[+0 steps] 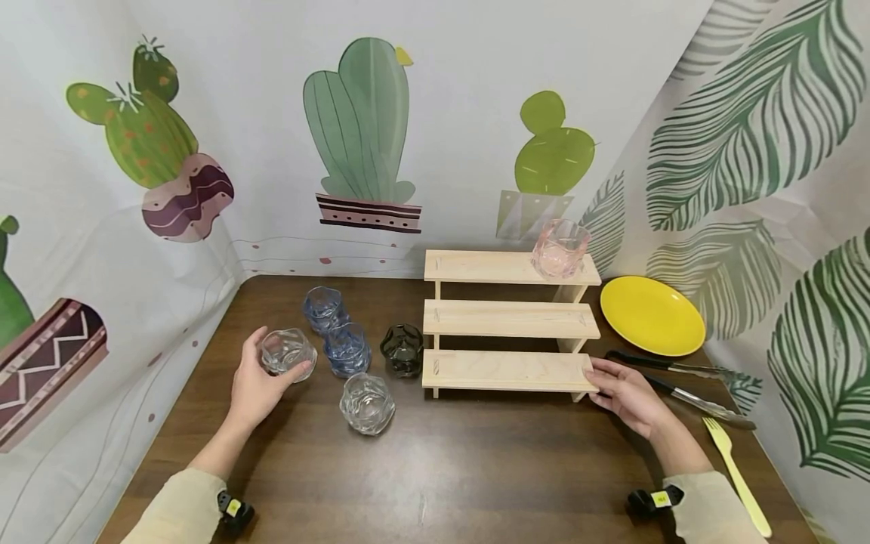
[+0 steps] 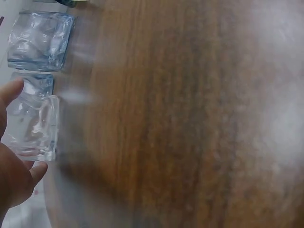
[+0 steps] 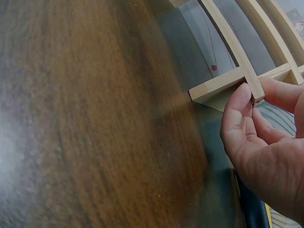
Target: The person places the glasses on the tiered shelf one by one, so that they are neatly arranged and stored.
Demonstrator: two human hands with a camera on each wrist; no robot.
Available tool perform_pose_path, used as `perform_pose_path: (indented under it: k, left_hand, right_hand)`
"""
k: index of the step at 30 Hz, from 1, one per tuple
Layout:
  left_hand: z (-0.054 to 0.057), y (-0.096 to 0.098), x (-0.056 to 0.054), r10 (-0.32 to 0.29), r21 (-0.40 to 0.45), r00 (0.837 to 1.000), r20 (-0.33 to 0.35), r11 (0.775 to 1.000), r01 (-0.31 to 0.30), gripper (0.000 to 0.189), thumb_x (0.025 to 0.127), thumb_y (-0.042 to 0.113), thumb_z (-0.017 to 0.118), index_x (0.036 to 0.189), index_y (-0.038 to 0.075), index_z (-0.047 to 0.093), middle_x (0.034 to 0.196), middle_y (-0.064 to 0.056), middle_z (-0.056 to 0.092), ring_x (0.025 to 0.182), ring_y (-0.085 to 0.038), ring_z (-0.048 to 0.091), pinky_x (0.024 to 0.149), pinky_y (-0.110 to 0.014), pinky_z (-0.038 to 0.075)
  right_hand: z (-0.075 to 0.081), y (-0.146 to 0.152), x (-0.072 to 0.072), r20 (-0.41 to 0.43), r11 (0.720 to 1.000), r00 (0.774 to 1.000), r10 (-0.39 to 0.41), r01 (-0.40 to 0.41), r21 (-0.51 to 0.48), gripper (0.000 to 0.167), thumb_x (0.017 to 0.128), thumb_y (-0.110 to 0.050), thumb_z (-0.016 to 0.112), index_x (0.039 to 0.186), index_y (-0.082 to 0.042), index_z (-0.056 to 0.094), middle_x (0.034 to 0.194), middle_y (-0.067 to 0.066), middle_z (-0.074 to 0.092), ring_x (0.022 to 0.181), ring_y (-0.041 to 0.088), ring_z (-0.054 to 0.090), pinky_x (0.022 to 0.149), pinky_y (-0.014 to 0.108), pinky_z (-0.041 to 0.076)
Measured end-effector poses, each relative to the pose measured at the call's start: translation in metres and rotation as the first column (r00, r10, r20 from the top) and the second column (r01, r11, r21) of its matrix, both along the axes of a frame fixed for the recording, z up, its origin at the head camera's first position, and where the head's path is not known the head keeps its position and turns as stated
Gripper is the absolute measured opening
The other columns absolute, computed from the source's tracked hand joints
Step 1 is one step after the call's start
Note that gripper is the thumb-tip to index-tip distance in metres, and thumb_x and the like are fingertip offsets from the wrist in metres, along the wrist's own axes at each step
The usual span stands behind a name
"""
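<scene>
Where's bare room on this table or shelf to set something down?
The tabletop is bare in front of the wooden shelf, between the sleeves. The middle tier is free; fingers pinch the bottom tier at right. Crowded: left of the shelf, with glasses; right, with the plate, tongs and fork.

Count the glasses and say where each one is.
6: pink glass atop the rack; dark glass by the rack's left end; rear blue glass and front blue glass left of that; clear glass in the left hand; second clear glass nearest the head camera.
</scene>
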State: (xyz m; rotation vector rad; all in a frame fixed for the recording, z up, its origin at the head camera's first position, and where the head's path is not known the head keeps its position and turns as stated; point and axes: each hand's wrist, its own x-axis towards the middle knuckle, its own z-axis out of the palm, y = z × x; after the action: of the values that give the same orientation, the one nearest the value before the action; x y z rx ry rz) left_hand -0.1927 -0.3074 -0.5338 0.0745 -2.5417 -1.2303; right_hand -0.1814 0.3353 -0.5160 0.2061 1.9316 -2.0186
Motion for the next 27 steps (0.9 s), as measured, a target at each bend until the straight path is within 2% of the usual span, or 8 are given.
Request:
perform_pose_path:
  k: [4,7,13,21,27]
  left_hand:
    - [-0.0029,-0.0002,-0.0005,0.028,0.009,0.999,0.019,1.0,-0.028,0.102,0.082,0.032,0.092,0.158,0.005,0.029,0.142,-0.018,0.059,0.122,-0.037,0.058,0.09,-0.032,0.044]
    - [-0.004,-0.0009,-0.0014,0.03,0.009,0.999,0.022,0.999,-0.031,0.101,0.081,0.032,0.092,0.157,0.005,0.031,0.139,-0.018,0.06,0.122,-0.036,0.058,0.088,-0.025,0.041]
    - [-0.0068,-0.0034,-0.004,0.027,0.019,0.999,0.036,0.999,-0.028,0.099,0.08,0.032,0.093,0.156,0.009,0.033,0.138,-0.015,0.06,0.122,-0.031,0.057,0.087,-0.022,0.04]
    - [-0.0088,-0.0063,-0.006,-0.007,0.042,1.0,0.014,0.999,0.007,0.093,0.08,0.026,0.093,0.151,0.006,0.036,0.138,-0.019,0.061,0.126,-0.034,0.056,0.088,-0.012,0.038]
    - [-0.0083,-0.0088,-0.0065,-0.017,0.047,1.0,0.009,0.999,0.017,0.09,0.08,0.023,0.094,0.148,0.005,0.038,0.135,-0.02,0.063,0.12,-0.033,0.057,0.083,-0.016,0.039]
  right_hand:
    - [-0.0005,0.0,0.0001,0.003,1.0,1.0,-0.002,0.002,-0.003,0.072,0.106,-0.015,0.062,0.157,0.012,0.018,0.112,-0.007,0.067,0.096,0.008,0.065,0.081,0.025,0.057]
    - [-0.0009,0.0002,-0.0002,0.003,1.0,1.0,-0.004,0.004,0.003,0.071,0.106,-0.015,0.062,0.157,0.012,0.019,0.112,-0.007,0.067,0.096,0.008,0.065,0.081,0.026,0.057]
    - [-0.0022,0.0007,-0.0008,0.006,1.0,1.0,-0.011,0.011,-0.001,0.069,0.106,-0.015,0.062,0.156,0.011,0.021,0.111,-0.006,0.068,0.095,0.009,0.066,0.081,0.026,0.057]
    - [-0.0033,-0.001,0.0001,0.008,1.0,1.0,-0.017,0.018,-0.024,0.06,0.106,-0.013,0.062,0.152,0.008,0.03,0.109,-0.004,0.07,0.093,0.009,0.066,0.08,0.026,0.057]
    - [-0.0029,-0.0014,0.0,0.003,1.0,1.0,-0.022,0.022,-0.009,0.061,0.105,-0.014,0.063,0.152,0.009,0.031,0.109,-0.002,0.068,0.092,0.01,0.066,0.079,0.026,0.057]
